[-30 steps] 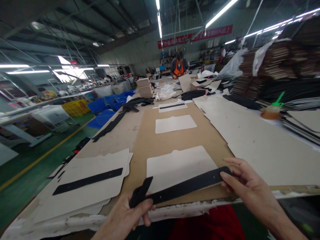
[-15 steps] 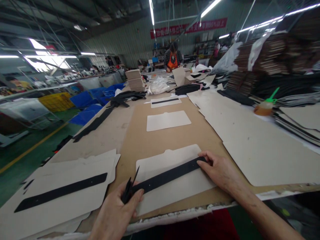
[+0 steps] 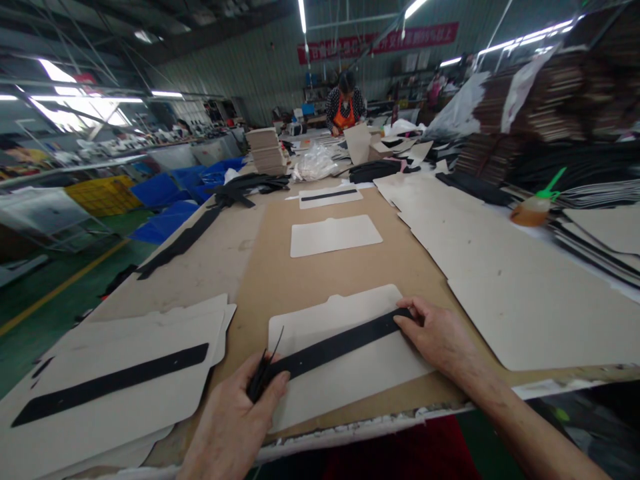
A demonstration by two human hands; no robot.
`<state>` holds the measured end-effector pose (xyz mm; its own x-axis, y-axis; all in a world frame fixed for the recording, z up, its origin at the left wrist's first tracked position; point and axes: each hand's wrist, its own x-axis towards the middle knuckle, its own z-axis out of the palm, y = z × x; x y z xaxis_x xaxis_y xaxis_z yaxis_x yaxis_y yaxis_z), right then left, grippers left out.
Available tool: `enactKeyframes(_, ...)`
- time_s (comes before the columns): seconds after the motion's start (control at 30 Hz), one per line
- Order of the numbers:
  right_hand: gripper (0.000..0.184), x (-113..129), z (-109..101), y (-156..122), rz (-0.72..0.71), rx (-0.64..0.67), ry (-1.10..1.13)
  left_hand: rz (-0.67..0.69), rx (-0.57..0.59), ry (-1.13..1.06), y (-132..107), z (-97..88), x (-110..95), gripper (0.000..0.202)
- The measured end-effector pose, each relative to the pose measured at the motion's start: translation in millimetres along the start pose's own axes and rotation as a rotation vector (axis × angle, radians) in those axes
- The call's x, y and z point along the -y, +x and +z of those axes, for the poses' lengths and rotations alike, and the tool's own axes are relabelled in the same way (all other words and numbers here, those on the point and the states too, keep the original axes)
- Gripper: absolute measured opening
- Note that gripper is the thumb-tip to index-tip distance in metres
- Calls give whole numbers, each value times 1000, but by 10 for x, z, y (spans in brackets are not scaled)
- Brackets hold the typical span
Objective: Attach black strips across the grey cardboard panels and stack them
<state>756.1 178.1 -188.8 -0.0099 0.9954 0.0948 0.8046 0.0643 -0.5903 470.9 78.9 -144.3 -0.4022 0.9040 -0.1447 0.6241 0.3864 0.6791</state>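
A black strip [image 3: 340, 345] lies slantwise over a beige board [image 3: 310, 320] with rounded corners and a small tab on its far edge. My right hand [image 3: 435, 333] pinches the strip's far right end between thumb and fingers. At the near left end, my left hand [image 3: 235, 407] is closed on the strip, its thumb on top. A thin, pointed black tool [image 3: 261, 377] also sticks up from that hand; its kind is partly hidden by the fingers. To the left, another black strip [image 3: 115, 383] rests on a stack of beige boards [image 3: 165, 393].
Farther up the table lie a bare beige board [image 3: 335, 237] and a board with a dark strip [image 3: 330, 195]. Large beige sheets [image 3: 520, 293] cover the right side, near a glue bottle with a green nozzle [image 3: 533, 210]. A person in an orange apron [image 3: 345, 113] works at the far end.
The view has shifted slightly. Both hands keep hold of the black strip's ends, almost unmoved, and the black tool in my left hand has turned a little.
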Motion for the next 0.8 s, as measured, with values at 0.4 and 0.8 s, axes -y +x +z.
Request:
enactKeyframes(0.4,26,-33,73,8,-28,0,-103,-22,57,-32,29,12,-42,45)
enactKeyframes(0.8,21,-187,172,-5,-182,-51,-75,323,141,95,-245,-138,-103,16)
